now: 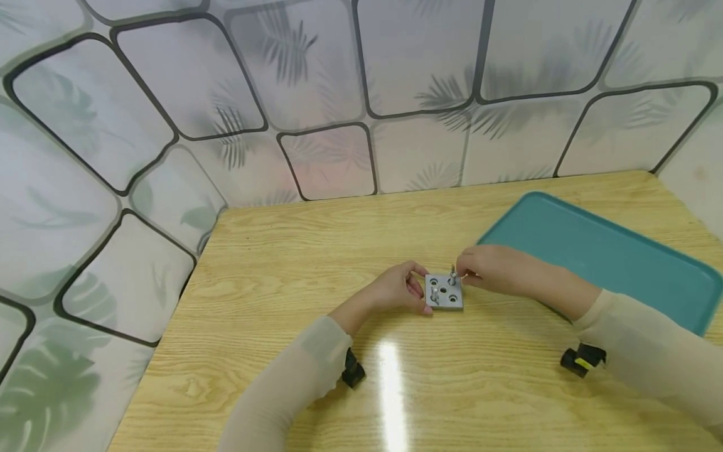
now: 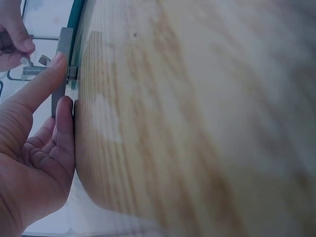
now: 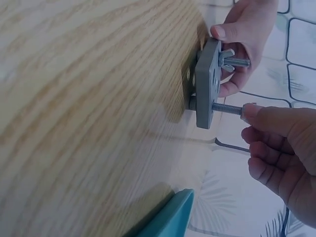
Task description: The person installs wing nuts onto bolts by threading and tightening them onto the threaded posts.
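A grey square plate (image 1: 443,301) with several holes sits on the table in front of me. Two threaded bolts stand up through it, their heads underneath. On the bolt nearer my left hand (image 1: 392,290) a wing nut (image 3: 227,59) sits down by the plate. That hand grips the plate's left side, thumb along the near edge and fingers at the far one. My right hand (image 1: 494,269) pinches a small wing nut (image 2: 25,61) at the top of the other bolt (image 3: 226,108), the fingertips partly hiding it.
A teal tray (image 1: 599,251) lies to the right, beneath my right forearm in the head view. The wooden table (image 1: 294,263) meets a patterned backdrop (image 1: 418,150) behind and to the left. Each wrist carries a small black camera (image 1: 353,369).
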Available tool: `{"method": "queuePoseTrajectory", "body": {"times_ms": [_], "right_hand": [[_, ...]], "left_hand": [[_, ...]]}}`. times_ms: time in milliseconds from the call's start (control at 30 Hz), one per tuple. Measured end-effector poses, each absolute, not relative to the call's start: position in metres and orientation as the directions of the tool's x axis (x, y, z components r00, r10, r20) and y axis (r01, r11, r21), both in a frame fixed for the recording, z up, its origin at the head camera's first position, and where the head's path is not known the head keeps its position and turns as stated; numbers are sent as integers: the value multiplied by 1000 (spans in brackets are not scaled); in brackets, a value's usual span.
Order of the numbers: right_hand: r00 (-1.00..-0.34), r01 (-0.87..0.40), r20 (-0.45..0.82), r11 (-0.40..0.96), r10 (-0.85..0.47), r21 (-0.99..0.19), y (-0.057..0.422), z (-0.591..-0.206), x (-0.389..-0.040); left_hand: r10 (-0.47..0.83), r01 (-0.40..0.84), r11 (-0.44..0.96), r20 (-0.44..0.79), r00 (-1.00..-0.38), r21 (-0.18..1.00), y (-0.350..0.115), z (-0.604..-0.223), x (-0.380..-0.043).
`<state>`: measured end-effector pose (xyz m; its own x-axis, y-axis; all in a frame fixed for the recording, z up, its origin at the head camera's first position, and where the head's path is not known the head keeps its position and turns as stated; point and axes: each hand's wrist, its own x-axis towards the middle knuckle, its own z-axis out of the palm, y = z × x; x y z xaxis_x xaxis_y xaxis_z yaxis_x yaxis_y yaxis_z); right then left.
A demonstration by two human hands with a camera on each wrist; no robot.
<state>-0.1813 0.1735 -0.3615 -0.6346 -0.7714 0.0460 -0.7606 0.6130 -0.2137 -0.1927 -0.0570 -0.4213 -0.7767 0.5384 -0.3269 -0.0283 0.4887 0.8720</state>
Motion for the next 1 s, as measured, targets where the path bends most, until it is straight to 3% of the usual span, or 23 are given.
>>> {"method": "queuePoseTrajectory", "body": {"times_ms": [400, 700, 1000], "right_hand": [[-851, -516, 126, 765, -510, -385, 172, -382, -175], [-873, -481, 218, 694, -436, -536, 171, -395, -166], [-923, -332, 106, 624, -371, -707, 176, -394, -156]], "left_hand": [[539, -31, 492, -333, -774, 870, -58, -421, -193], [535, -35, 498, -339, -773, 866, -57, -422, -194], [535, -35, 501, -342, -773, 865, -57, -421, -194]]}}
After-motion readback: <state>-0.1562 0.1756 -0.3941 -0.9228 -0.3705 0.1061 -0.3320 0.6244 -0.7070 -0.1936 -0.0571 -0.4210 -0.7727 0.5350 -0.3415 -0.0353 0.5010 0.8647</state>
